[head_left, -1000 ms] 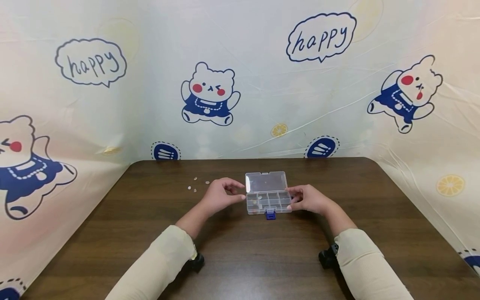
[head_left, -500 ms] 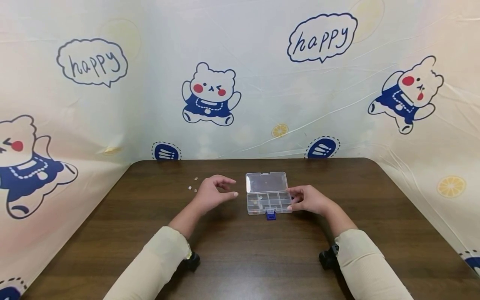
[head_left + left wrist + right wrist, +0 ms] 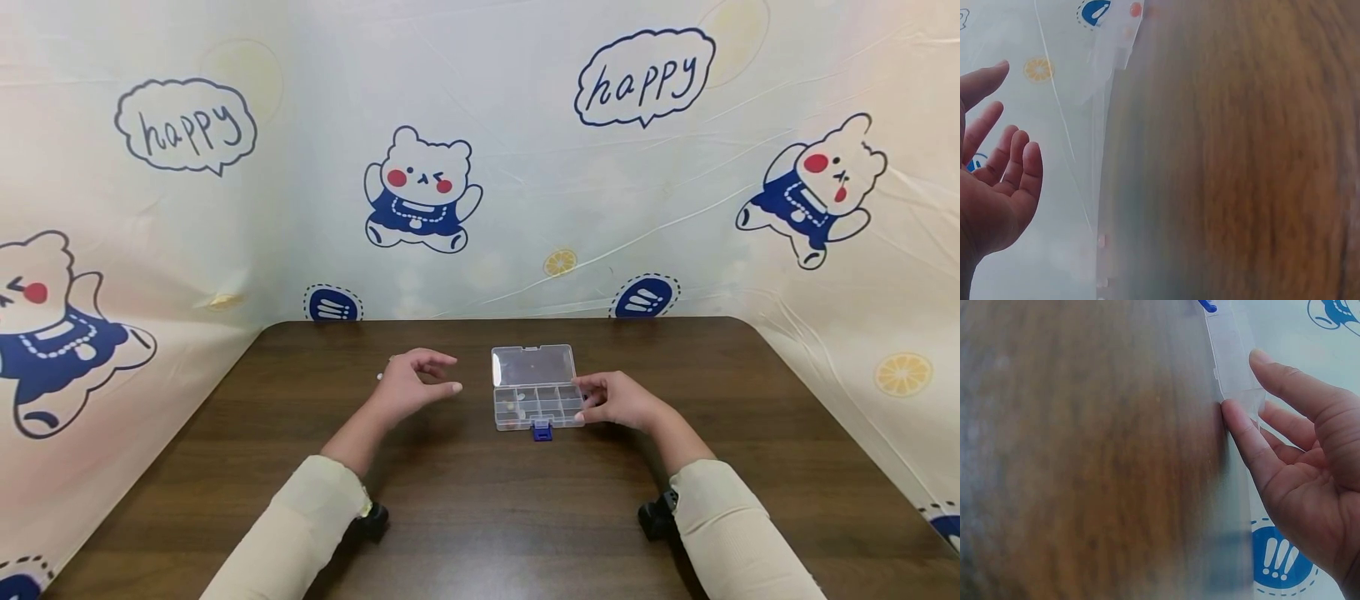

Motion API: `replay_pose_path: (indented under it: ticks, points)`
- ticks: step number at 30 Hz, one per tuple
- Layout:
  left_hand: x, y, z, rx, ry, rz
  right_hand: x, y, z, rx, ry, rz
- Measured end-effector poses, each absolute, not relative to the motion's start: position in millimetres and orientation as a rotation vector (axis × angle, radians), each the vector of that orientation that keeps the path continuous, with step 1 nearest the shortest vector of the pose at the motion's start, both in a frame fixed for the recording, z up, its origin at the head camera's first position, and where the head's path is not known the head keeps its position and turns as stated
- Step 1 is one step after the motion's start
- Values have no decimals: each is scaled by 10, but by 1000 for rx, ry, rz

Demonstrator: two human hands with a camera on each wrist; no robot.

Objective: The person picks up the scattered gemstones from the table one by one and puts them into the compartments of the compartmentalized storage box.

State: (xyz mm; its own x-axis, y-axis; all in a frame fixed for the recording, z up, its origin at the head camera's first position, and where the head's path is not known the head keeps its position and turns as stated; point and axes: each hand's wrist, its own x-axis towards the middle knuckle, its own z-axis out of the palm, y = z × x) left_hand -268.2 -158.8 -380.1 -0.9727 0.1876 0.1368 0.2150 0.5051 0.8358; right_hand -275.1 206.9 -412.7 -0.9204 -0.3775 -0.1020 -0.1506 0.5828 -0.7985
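A clear plastic compartment box (image 3: 536, 406) lies on the table with its lid (image 3: 532, 367) raised at the back and a blue latch (image 3: 542, 432) in front. A few small pale pieces lie in its left compartments. My right hand (image 3: 618, 398) holds the box at its right end, thumb near the front corner, fingers further back. Left of the box, apart from it, my left hand (image 3: 408, 385) hovers with fingers loosely bent and nothing between them. A small whitish piece (image 3: 380, 376) shows behind the left hand; the left wrist view shows small pieces (image 3: 1102, 240) on the table.
The brown wooden table (image 3: 480, 508) reaches back to a printed cloth (image 3: 517, 167) with bears, which also hangs at both sides. A black wrist camera (image 3: 657, 515) sits under the right sleeve, another (image 3: 372, 522) under the left.
My left hand has drawn away from the box's left side, moving left toward the small pieces and now covering most of them. The right hand and the box have stayed in place.
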Motion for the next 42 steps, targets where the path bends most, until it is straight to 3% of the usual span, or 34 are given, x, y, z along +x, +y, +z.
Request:
replay_pose_path:
  ticks: [42]
  points:
    - [-2860, -2160, -3799, -350, -2832, -1413, -2741, 2069, -4119, -431, 2556, -1255]
